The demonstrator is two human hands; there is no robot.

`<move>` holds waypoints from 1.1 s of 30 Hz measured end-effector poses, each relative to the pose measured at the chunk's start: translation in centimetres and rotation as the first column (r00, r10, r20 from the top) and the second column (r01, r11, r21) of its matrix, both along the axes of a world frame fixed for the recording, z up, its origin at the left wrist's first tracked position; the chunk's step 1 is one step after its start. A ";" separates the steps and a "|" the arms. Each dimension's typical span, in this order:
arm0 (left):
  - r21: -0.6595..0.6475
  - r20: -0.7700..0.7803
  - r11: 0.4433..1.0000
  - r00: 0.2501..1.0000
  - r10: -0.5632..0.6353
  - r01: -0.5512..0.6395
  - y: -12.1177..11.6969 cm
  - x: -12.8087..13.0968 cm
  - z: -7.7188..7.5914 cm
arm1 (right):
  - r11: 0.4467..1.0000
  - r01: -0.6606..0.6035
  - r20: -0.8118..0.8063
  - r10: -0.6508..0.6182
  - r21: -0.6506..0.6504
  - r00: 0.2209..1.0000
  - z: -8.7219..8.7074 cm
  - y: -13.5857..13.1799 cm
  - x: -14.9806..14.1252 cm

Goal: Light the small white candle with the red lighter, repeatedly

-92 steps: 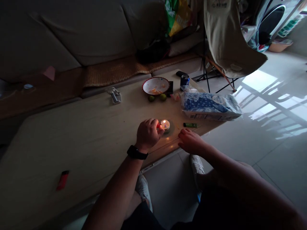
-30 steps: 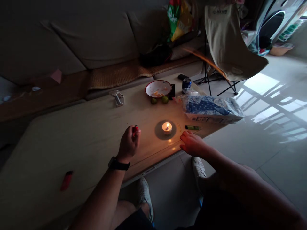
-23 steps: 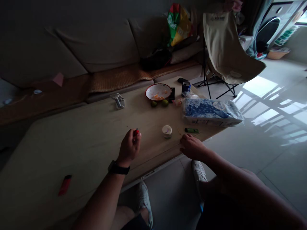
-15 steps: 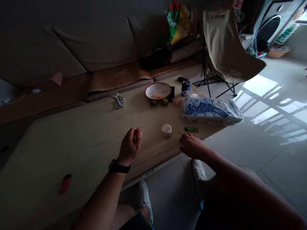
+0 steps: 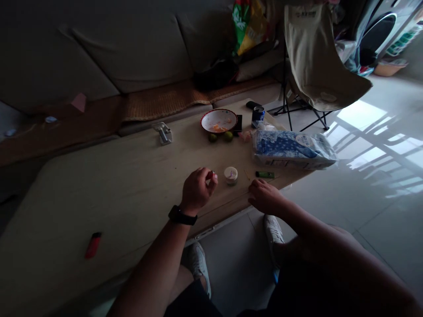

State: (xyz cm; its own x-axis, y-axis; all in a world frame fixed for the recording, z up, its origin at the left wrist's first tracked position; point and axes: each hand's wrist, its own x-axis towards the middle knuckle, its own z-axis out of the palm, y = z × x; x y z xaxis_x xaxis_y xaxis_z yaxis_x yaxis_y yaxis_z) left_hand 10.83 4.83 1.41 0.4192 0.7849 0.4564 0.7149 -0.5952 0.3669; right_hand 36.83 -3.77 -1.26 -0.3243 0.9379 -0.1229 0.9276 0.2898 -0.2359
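**Q:** What state is the central item in?

**A:** A tea-light candle [image 5: 230,175] stands upright on the bench [image 5: 115,193] in its pale cup. No flame shows on the wick, and the cup is not being touched.

**Q:** And the left hand?

**A:** The left hand [image 5: 196,191] is raised just beside the candle, on its near-left side, with the wrist bent and a black wristband [image 5: 182,215] on the forearm. Its grip is closed in a fingertip pinch on a small object [image 5: 212,175], too small and dark to identify. The object is near the cup but apart from it.

**Q:** The right hand?

**A:** The right hand [image 5: 264,198] lies palm down on the bench edge to the right of the candle. Its grip is open and holds nothing. Nearest to it are a thin wooden stick [image 5: 246,175] and a green lighter [image 5: 265,175].

**Q:** What else surrounds the candle?

**A:** Beyond it lie a red-rimmed enamel bowl [image 5: 219,121] with orange remains, two limes [image 5: 220,137] and a drinks can [image 5: 258,113]. To its right is a blue-patterned tissue pack [image 5: 292,149]. Well to its left, a red lighter [image 5: 93,245] lies apart from both hands.
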 end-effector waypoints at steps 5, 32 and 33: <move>0.052 -0.053 0.998 0.998 -0.030 0.033 0.2 1.5 -0.1 | 1.000 0.004 -0.001 -0.004 -0.009 1.000 -0.1 0.0 0.2; 0.029 -0.198 0.996 0.977 -0.076 0.083 0.4 3.6 0.4 | 0.999 0.017 0.016 -0.016 -0.034 1.000 0.3 0.0 -0.1; 0.033 -0.206 0.996 0.976 -0.075 0.083 0.4 3.6 0.3 | 0.999 0.017 0.015 -0.016 -0.028 1.000 0.2 0.0 -0.1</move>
State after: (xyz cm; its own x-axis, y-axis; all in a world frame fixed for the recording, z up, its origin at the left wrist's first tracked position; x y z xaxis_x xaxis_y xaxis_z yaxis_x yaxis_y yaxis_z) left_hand 14.40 5.20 1.73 0.5671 0.7278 0.3856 0.7223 -0.6644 0.1919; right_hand 36.70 -3.74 -1.01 -0.3066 0.9394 -0.1537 0.9357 0.2678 -0.2297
